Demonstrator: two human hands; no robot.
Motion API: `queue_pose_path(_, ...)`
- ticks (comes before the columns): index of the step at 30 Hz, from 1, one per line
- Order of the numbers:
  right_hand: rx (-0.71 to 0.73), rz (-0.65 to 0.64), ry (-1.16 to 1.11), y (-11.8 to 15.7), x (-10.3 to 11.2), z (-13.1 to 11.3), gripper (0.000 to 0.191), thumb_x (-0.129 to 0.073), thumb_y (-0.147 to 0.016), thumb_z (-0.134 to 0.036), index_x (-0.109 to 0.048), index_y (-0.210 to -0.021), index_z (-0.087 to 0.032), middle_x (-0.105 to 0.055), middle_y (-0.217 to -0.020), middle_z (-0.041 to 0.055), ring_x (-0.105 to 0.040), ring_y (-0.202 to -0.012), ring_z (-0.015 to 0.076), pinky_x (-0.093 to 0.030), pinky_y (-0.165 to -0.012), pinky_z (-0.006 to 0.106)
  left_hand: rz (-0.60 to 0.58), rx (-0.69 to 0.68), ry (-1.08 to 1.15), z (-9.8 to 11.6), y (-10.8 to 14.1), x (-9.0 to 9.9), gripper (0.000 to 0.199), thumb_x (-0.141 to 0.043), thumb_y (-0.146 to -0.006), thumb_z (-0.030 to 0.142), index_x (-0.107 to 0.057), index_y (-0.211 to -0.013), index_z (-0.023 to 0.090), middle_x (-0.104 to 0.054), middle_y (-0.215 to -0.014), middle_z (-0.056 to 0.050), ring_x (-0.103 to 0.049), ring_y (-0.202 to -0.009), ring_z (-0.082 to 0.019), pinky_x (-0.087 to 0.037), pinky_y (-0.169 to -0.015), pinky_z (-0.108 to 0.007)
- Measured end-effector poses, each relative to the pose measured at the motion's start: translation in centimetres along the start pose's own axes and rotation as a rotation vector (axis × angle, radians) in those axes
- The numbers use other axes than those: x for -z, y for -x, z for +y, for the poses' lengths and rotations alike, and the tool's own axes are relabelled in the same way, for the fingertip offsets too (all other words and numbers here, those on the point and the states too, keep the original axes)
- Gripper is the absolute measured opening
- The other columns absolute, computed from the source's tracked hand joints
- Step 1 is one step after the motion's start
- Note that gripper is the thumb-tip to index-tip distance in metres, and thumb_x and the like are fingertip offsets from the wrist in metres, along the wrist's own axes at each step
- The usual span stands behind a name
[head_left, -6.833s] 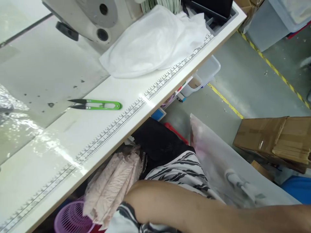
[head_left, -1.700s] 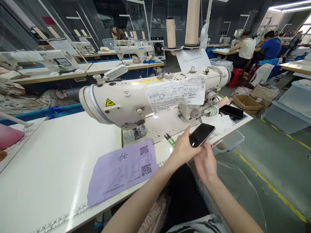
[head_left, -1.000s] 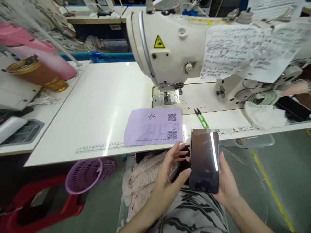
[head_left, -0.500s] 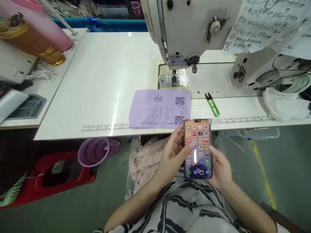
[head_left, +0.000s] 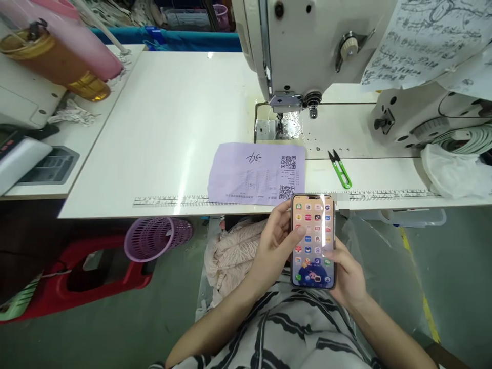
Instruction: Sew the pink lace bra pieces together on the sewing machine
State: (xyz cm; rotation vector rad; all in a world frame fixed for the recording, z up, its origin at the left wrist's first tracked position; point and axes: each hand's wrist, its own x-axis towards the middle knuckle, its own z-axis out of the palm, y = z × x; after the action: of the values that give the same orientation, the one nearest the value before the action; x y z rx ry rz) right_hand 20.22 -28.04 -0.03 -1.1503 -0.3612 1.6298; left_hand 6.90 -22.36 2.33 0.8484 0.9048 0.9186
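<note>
Upright between my hands is a smartphone, its lit screen covered with rows of app icons. My left hand grips its left edge, the thumb resting over the screen and the other fingers curled at the side and behind. On the right edge, my right hand holds it with the thumb over the lower part of the screen; its other fingers are mostly hidden behind the phone. Just beyond the phone, a purple paper sheet with QR codes and a handwritten number lies on the white sewing table.
A sewing machine stands at the back. Green thread snips lie right of the paper. Handwritten sheets hang at upper right. Below the table are a purple basket, cream fabric and a red plastic object.
My right thumb has moved from the phone's side edge onto the lower screen. My left thumb has shifted slightly left. The whole view has shifted a little.
</note>
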Motion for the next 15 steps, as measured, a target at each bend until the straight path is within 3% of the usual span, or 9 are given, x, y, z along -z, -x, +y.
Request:
queue_pose_path(6,-0.061,-0.036,0.019,0.4,0.6,0.9,0.053,-0.062,-0.071,-0.031,-0.062,-0.124,-0.025,-0.069,-0.117,0.0050,-0.062,-0.109,0.0313,-0.048,-0.095,0.045,0.010,0.021,-0.005,-0.2,-0.3,0.1,0.048,-0.070,-0.082,0.038,-0.048,-0.121,0.021,-0.067,-0.106,-0.007,-0.064,-0.094,-0.020,-0.052,-0.076,-0.028)
queue_pose_path(15,-0.019,-0.058,0.066,0.7,1.0,1.9,0.051,-0.068,-0.073,-0.033,-0.062,-0.124,-0.029,-0.066,-0.123,0.0033,-0.057,-0.117,0.0312,-0.048,-0.097,0.043,0.130,-0.049,-0.027,-0.8,-0.7,-0.6,0.036,-0.073,-0.080,0.032,-0.054,-0.107,0.019,-0.068,-0.091,-0.002,-0.063,-0.081,-0.014,-0.051,-0.072,-0.023)
